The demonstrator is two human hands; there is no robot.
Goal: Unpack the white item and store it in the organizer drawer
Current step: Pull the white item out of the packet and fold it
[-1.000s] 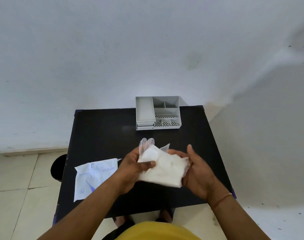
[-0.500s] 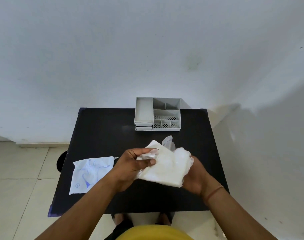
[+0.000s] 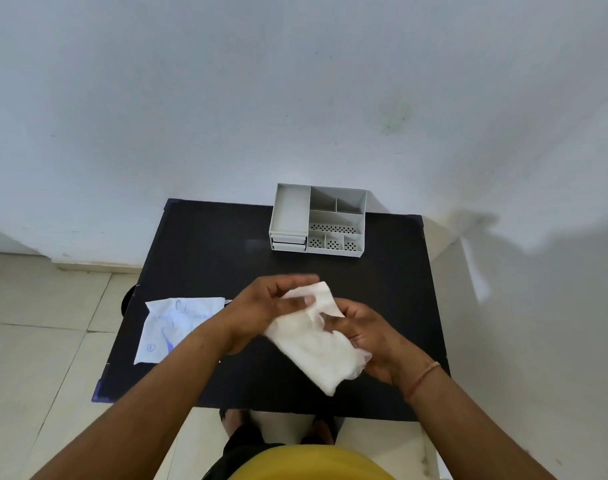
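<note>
White item [image 3: 316, 344]: a soft, crumpled white sheet or pad, held in the air above the near half of the table, slanting from upper left down to lower right. I could not tell exactly what it was; part of it looked thin and see-through near the right hand.
Left hand [image 3: 261, 311]: gripped the upper end of the white item, thumb pressed on top and fingers curled behind it; the fingertips were blurred.
Right hand [image 3: 368, 336]: cupped the white item from the right side and beneath, fingers bent around its middle and lower part. A thin band sat on that wrist.
Organizer [image 3: 318, 218]: a pale grey desk tidy at the far edge of the table, close to the wall, well apart from the hands. It had one long open tray on its left, smaller open compartments on its right, some with dotted floors, and shallow drawers stacked under the left tray, all pushed in.
Wrapper [image 3: 178, 327]: a flat white packet with blue print, lying on the table's left edge, partly overhanging it, just beside the left forearm.
Table [image 3: 198, 258]: small, black and rectangular, standing against a white wall on a pale tiled floor.
Person: stood at the near edge, yellow clothing visible at the bottom.
</note>
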